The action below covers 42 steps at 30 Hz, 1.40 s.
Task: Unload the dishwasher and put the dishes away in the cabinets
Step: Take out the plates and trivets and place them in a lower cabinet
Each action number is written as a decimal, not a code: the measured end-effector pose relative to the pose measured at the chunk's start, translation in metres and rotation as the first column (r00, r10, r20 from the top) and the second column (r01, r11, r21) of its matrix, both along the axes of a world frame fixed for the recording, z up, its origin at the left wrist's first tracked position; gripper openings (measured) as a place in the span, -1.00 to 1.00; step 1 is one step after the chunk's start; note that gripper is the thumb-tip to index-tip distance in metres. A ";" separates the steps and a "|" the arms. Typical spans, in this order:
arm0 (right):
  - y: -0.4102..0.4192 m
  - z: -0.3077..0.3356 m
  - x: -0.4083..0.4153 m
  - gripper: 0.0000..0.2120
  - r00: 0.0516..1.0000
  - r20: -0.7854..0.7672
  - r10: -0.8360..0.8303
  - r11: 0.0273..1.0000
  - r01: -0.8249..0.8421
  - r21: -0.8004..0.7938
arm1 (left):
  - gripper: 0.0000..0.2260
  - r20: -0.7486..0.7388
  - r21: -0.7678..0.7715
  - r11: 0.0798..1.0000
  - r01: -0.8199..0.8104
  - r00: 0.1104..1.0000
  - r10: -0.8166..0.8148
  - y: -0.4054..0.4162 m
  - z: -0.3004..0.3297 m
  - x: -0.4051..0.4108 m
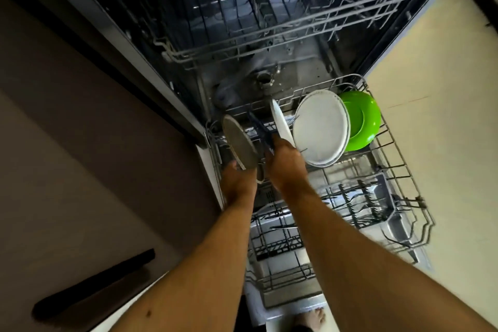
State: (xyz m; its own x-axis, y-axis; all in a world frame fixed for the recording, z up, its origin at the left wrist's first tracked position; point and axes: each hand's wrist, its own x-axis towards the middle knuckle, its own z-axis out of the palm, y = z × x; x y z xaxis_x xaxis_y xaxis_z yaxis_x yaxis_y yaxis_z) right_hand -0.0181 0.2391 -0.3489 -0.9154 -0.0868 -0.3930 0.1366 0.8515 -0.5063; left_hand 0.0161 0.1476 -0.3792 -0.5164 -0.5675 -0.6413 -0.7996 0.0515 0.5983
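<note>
Two bare hands reach into the pulled-out lower rack of the open dishwasher, each closed on the lower edge of a plate. The left hand grips a grey plate standing nearly upright at the rack's left side, its face turned to the left and in shadow. The right hand grips a white plate seen almost edge-on, tilted, just to the right of the grey one; whether either plate rests in the tines or is lifted clear cannot be told. To the right of the right hand, white plates stand on edge as a close stack — at least two rims show — with the broad face toward the camera. Behind them, touching or nearly so, a bright green dish leans at the rack's far right corner. Nearer the camera on the right side, a grey cutlery basket holds dark utensils, blurred. The upper rack sits inside the tub above, its contents not legible. A bare foot shows at the bottom edge, beside the lowered door
</note>
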 end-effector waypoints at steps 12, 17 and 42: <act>-0.006 -0.034 -0.015 -0.69 0.980 0.002 0.198 0.966 -0.195 0.170 | -0.75 0.196 -0.123 0.983 0.140 0.974 -0.114 -0.002 -0.025 -0.029; -0.006 -0.040 -0.021 -0.72 0.971 0.029 0.239 0.928 -0.237 0.287 | -0.77 0.231 -0.220 0.954 0.206 0.961 -0.154 -0.004 -0.011 -0.030; 0.088 0.242 0.179 -0.82 0.944 -0.050 -0.327 0.924 0.308 -0.225 | -0.80 0.018 -0.317 0.806 0.500 0.853 -0.522 0.046 0.295 0.201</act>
State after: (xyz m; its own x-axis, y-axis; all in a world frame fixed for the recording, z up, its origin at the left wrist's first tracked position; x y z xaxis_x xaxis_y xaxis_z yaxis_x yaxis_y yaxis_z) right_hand 0.1613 0.3267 -0.1065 -0.9378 0.1414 -0.3170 0.3305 0.6426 -0.6913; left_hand 0.2173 0.1938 -0.0842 -0.8208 -0.3667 -0.4379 -0.5659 0.6261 0.5364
